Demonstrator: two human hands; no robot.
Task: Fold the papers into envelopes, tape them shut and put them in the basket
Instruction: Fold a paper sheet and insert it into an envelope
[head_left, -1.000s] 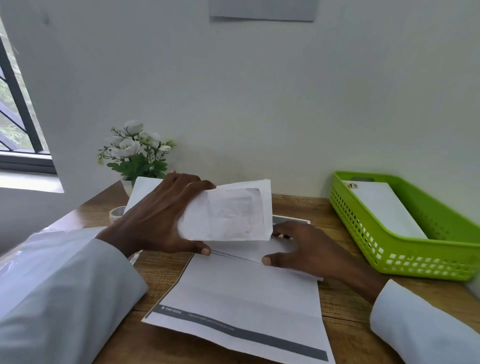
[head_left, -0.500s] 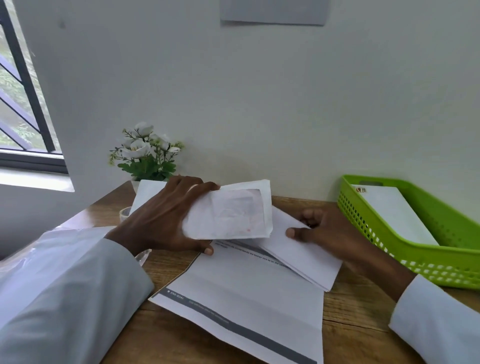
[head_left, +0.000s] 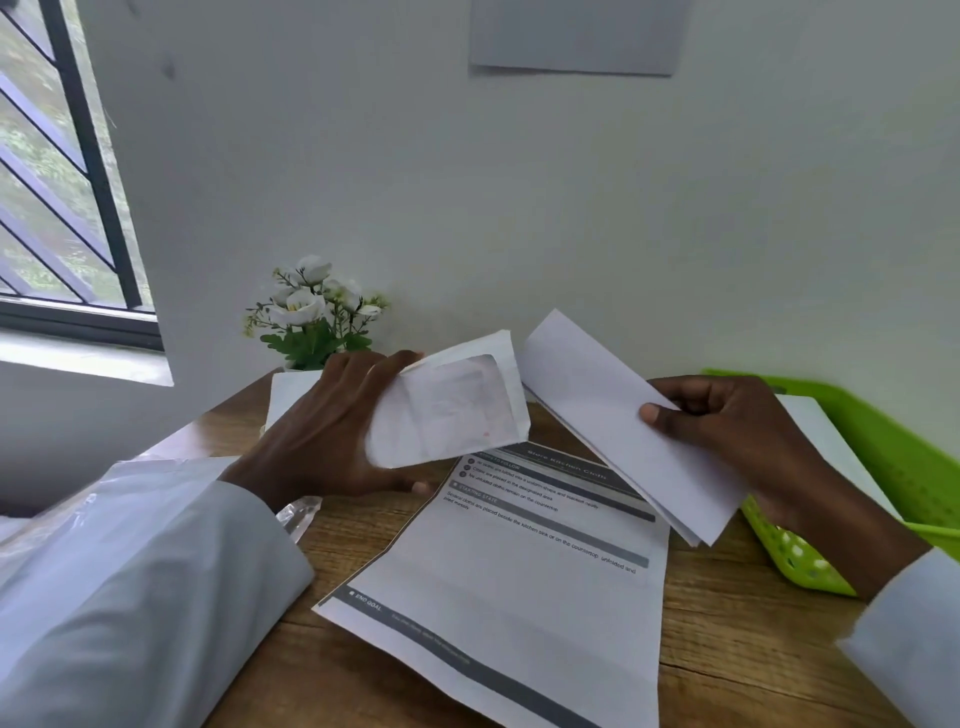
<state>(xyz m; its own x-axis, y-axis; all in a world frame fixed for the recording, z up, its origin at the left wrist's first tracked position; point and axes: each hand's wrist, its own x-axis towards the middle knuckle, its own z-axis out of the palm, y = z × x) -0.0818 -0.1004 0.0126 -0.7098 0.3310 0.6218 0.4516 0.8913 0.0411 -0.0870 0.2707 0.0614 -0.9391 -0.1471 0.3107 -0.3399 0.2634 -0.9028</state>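
Observation:
My left hand (head_left: 332, 431) grips a white window envelope (head_left: 457, 410) above the wooden table, its clear window facing me. My right hand (head_left: 727, 431) holds a folded white paper (head_left: 613, 410) lifted and tilted, its upper end close to the envelope's right edge. A printed sheet (head_left: 519, 587) with grey bands lies flat on the table under both hands. The green basket (head_left: 904, 467) sits at the right, partly behind my right hand, with a white envelope (head_left: 831, 441) lying in it.
A small pot of white flowers (head_left: 311, 312) stands against the wall behind my left hand, with another white paper (head_left: 291, 395) leaning near it. A clear plastic piece (head_left: 298, 514) lies by my left sleeve. A window is at the left.
My right hand has picked the folded paper up off the printed sheet and raised it toward the envelope. My left hand has kept the envelope in about the same place.

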